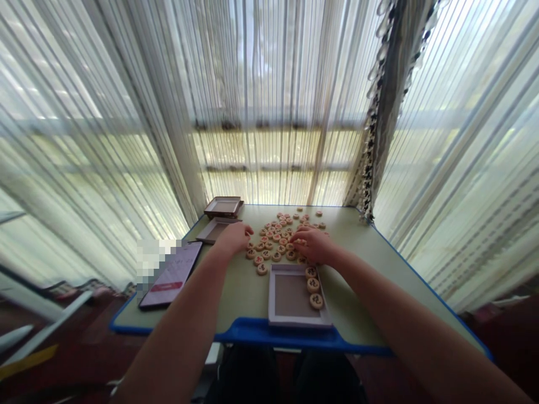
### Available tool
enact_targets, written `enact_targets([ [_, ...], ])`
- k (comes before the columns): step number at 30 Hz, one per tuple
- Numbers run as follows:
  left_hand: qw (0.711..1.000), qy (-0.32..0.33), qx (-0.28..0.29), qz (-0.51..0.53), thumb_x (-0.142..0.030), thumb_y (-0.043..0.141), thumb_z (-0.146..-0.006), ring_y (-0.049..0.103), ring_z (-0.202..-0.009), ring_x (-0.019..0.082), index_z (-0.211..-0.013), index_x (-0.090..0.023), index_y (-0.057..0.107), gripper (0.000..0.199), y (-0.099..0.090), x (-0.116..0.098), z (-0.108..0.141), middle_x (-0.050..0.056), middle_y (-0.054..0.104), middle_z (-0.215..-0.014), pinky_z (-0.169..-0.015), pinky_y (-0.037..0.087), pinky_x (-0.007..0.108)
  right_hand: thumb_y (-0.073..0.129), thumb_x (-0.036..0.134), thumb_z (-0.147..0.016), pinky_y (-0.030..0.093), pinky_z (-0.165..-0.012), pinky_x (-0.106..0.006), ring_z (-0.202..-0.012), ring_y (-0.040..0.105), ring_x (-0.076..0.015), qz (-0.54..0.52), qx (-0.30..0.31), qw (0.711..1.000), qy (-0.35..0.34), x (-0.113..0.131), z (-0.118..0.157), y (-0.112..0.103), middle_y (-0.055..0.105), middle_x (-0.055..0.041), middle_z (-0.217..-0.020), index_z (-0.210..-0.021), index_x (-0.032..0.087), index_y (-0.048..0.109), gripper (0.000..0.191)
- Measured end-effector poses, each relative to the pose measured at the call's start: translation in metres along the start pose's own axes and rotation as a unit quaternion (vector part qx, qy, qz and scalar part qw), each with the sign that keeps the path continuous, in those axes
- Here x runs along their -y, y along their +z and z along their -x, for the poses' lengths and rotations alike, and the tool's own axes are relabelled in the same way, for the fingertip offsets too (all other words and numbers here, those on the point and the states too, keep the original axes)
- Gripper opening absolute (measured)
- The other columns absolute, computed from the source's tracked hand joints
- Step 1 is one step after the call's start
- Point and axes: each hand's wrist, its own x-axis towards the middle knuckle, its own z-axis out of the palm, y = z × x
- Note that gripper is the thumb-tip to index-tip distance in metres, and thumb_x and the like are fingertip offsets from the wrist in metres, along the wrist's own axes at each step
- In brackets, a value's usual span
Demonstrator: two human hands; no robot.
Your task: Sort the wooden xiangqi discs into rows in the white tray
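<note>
Pale, wood-coloured round pieces (276,256), marked in red and black, are strewn over the middle of the pale green tabletop (366,241), and 3 of them are lined up along the right wall of a shallow open tray (288,297). By the right hand (315,245), part of the spread's right side is covered, its fingers bent down over the pieces; whether any piece is gripped cannot be told. At the left side, the left hand (234,238) is held with its fingers curled, and whether anything is pinched there cannot be made out. Since the right hand is placed just beyond the tray, its far wall could be knocked by a low return, and the row of 3 could be jostled out of line. Because the tray is set right at the blue rim (244,331), it could be pushed over that edge. Pieces farthest away could be sent off the far side by a careless sweep, and the tablet (181,269) could be bumped by the left forearm (197,306), which is angled close beside it
</note>
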Motion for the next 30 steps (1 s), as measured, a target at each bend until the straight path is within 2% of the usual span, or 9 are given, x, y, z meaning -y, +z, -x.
enact_targets([
  [2,0.999,-0.024,0.033,-0.014,-0.029,0.055,-0.066,0.062,-0.076,0.018,-0.082,-0.015,0.068,0.025,-0.006,-0.001,0.005,0.008,0.068,-0.084,-0.066,0.046,0.023,0.052,0.025,-0.075,0.039,-0.083,-0.03,-0.089,0.053,-0.0173,-0.001,0.002,1.0,0.002,0.0,0.0,-0.001,0.061,-0.0057,-0.089,-0.085,0.02,0.067,0.019],
  [6,0.986,-0.087,0.139,-0.01,-0.042,0.059,-0.062,0.061,-0.057,0.018,-0.073,-0.012,0.066,0.033,-0.014,-0.008,0.015,0.01,0.067,-0.069,-0.052,0.046,0.025,0.052,0.024,-0.075,0.039,-0.082,-0.03,-0.089,0.053,-0.0176,0.006,0.003,1.0,0.008,-0.001,0.001,-0.002,0.061,-0.0051,-0.088,-0.084,0.021,0.067,0.018],
  [12,0.968,-0.117,0.21,0.064,-0.032,0.059,-0.061,0.06,-0.053,0.017,-0.067,-0.008,0.062,0.025,-0.016,-0.022,0.021,0.012,0.067,-0.073,-0.046,0.047,0.025,0.052,0.024,-0.075,0.041,-0.079,-0.029,-0.086,0.054,-0.0173,0.009,0.001,1.0,0.011,-0.003,0.002,-0.002,0.062,-0.0049,-0.087,-0.082,0.021,0.067,0.018],
  [17,0.944,-0.088,0.285,0.137,-0.032,0.061,-0.056,0.06,-0.055,0.016,-0.067,-0.008,0.061,0.026,-0.013,-0.02,0.023,0.012,0.066,-0.073,-0.044,0.047,0.022,0.052,0.023,-0.074,0.041,-0.08,-0.029,-0.085,0.055,-0.0171,-0.001,-0.025,1.0,-0.002,-0.005,0.0,-0.004,0.063,-0.0046,-0.086,-0.083,0.021,0.068,0.018],
  [21,0.95,-0.087,0.276,0.115,-0.032,0.059,-0.055,0.059,-0.055,0.017,-0.064,-0.009,0.062,0.024,-0.01,-0.018,0.02,0.011,0.066,-0.068,-0.043,0.045,0.022,0.052,0.023,-0.074,0.041,-0.079,-0.029,-0.083,0.056,-0.0165,-0.015,-0.044,0.999,0.003,0.0,-0.002,-0.01,0.065,-0.0052,-0.084,-0.082,0.019,0.068,0.018],
  [26,0.968,-0.066,0.215,0.112,-0.033,0.057,-0.057,0.057,-0.053,0.016,-0.068,-0.009,0.062,0.027,-0.01,-0.02,0.017,0.011,0.065,-0.069,-0.041,0.041,0.021,0.051,0.028,-0.075,0.043,-0.066,-0.025,-0.069,0.057,-0.0136,-0.063,-0.023,0.995,0.07,0.009,0.0,-0.023,0.066,-0.0047,-0.08,-0.086,0.017,0.068,0.022],
  [30,0.962,-0.045,0.235,0.134,-0.037,0.06,-0.058,0.056,-0.054,0.013,-0.075,-0.01,0.064,0.032,-0.012,-0.021,0.018,0.009,0.066,-0.073,-0.041,0.039,0.018,0.051,0.027,-0.075,0.043,-0.067,-0.025,-0.071,0.058,-0.0139,-0.045,-0.019,0.996,0.078,0.007,0.0,-0.022,0.066,-0.0042,-0.081,-0.086,0.018,0.068,0.022],
])
